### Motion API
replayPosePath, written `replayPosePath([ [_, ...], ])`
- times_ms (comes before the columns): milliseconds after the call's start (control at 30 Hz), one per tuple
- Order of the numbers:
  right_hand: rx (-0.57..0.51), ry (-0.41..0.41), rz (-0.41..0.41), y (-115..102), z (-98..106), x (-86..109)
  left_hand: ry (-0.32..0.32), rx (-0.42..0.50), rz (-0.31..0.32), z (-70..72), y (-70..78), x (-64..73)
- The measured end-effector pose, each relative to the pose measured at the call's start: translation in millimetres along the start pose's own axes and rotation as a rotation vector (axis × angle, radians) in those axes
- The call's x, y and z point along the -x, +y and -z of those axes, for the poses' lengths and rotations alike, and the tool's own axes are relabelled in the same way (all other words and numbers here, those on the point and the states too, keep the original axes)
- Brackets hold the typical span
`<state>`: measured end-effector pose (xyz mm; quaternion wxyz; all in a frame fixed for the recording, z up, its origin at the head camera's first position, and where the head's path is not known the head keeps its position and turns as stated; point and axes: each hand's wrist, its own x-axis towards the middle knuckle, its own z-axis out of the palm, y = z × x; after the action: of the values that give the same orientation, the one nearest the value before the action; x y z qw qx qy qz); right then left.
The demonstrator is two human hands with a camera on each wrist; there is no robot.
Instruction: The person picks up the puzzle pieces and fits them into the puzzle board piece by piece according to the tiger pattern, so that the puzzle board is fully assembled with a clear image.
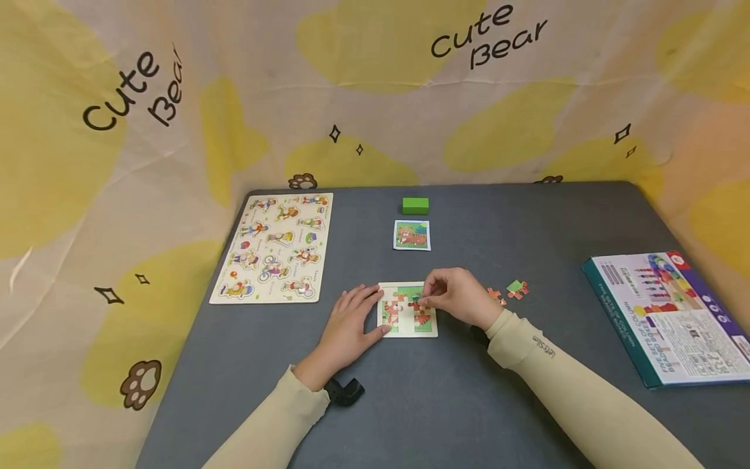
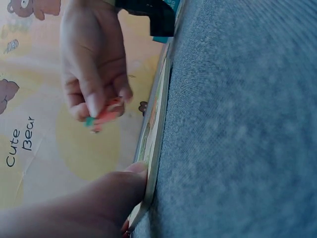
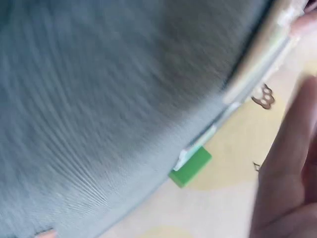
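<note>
A small jigsaw puzzle board with a white border lies at the table's middle, orange-and-green pieces along its left and right sides and a pale gap between them. My left hand rests at its left edge with fingers extended; in the left wrist view its thumb presses on the border. Above the board's right side, my right hand pinches an orange jigsaw puzzle piece with a green corner between thumb and fingertips. Two loose clusters of pieces, one orange and one orange-green, lie right of that hand.
Beyond the board, a picture card leans in front of a green block. A large wooden board with cartoon figures lies at the back left. On the right is a flat printed box. A printed cloth hangs behind the table.
</note>
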<state>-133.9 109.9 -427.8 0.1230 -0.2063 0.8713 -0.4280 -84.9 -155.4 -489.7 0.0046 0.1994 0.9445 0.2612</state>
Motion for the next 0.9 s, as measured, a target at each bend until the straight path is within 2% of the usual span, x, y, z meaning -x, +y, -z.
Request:
replayPosePath([
  [100, 0.032, 0.01, -0.034, 5, -3, -2.2, -0.003, 0.003, 0.004, -0.1, 0.2, -0.6],
  [200, 0.097, 0.002, -0.022, 7, -7, -4.0, -0.007, 0.002, 0.008, -0.2, -0.3, -0.7],
  [333, 0.182, -0.01, 0.051, 10, -13, -4.4, -0.005, 0.008, 0.006, 0.3, -0.2, -0.4],
  [567, 0.268, -0.018, 0.115, 12, -15, -5.0, -0.006, 0.015, 0.009, 0.4, -1.3, -0.3],
  [733, 0.468, 0.026, 0.208, 12, -19, -2.4, -0.002, 0.002, 0.004, 0.4, -2.3, -0.7],
  [900, 0.791, 0.099, 0.406, 9, -32, 11.3, -0.002, 0.013, 0.001, 0.7, -1.1, -0.6],
])
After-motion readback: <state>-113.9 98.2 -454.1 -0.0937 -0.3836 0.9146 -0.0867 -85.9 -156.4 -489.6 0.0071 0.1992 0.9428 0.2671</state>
